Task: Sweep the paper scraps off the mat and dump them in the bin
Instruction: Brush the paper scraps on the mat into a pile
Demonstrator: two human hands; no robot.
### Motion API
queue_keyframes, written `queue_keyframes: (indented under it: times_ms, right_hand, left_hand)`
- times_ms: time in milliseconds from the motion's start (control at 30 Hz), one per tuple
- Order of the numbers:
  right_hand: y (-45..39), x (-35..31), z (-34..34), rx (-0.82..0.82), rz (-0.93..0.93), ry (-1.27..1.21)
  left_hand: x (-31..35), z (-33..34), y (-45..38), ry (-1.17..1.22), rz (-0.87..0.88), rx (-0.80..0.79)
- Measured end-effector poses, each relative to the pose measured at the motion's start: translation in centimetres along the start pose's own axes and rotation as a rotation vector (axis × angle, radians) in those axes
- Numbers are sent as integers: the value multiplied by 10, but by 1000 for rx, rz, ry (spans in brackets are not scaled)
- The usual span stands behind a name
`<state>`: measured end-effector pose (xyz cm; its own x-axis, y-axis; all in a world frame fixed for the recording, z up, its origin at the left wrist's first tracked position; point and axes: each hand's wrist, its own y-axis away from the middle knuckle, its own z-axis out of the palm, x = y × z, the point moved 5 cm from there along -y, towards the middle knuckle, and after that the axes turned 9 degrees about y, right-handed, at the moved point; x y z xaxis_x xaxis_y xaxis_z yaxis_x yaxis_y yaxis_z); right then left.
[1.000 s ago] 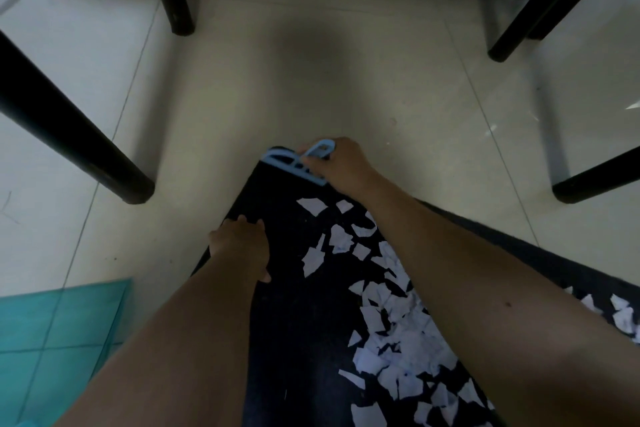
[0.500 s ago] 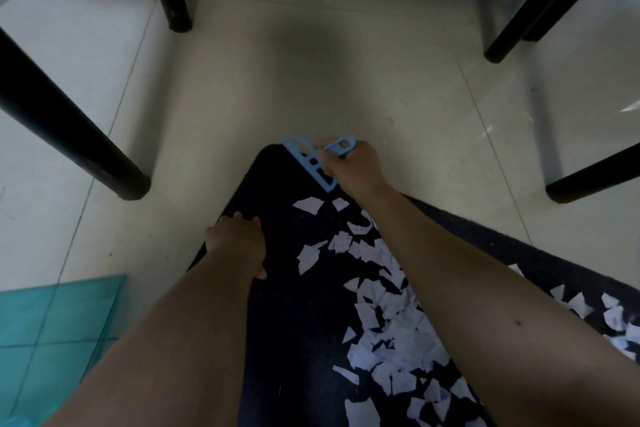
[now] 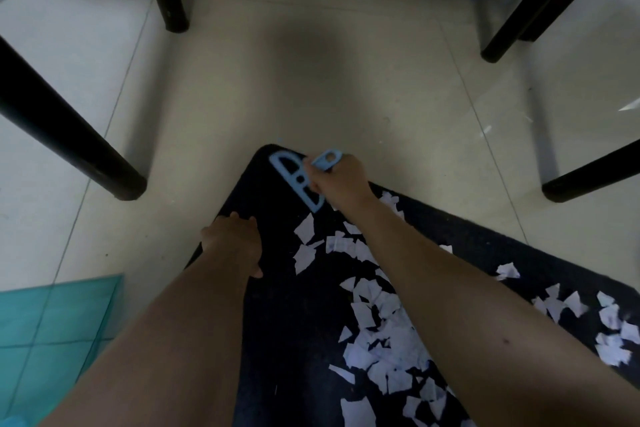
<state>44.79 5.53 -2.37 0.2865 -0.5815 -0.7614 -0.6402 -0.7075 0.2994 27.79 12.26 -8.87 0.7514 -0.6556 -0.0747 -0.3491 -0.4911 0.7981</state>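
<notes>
Fingers (image 3: 313, 185) round diagonal brush (image 3: 294, 180)

Black mat (image 3: 294, 322), white paper scraps (image 3: 384, 340), light-blue brush (image 3: 294, 178)

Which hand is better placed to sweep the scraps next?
Right hand: it grips the blue brush at the mat's far corner, scraps just behind. Left hand presses the mat edge.

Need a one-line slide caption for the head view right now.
Right hand grips a small blue brush at the far corner of the black mat, left hand pressing its edge, white paper scraps scattered.
</notes>
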Motion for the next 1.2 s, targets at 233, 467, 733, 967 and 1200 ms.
queue_keyframes:
  times_ms: [233, 467, 733, 967, 1200]
  right_hand:
    - [3, 17, -38, -250, 34, 340]
    - [17, -7, -4, -57, -29, -84]
    - [36, 28, -31, -372, 28, 418]
    - [41, -28, -24, -205, -366, 359]
    - [47, 11, -27, -495, -327, 688]
  left_hand:
    - [0, 1, 2, 16, 1, 19]
    - [3, 15, 9, 150, -13, 151]
    - [3, 31, 13, 312, -58, 207]
    - [26, 34, 34, 316, -113, 209]
    - [31, 52, 32, 372, -137, 111]
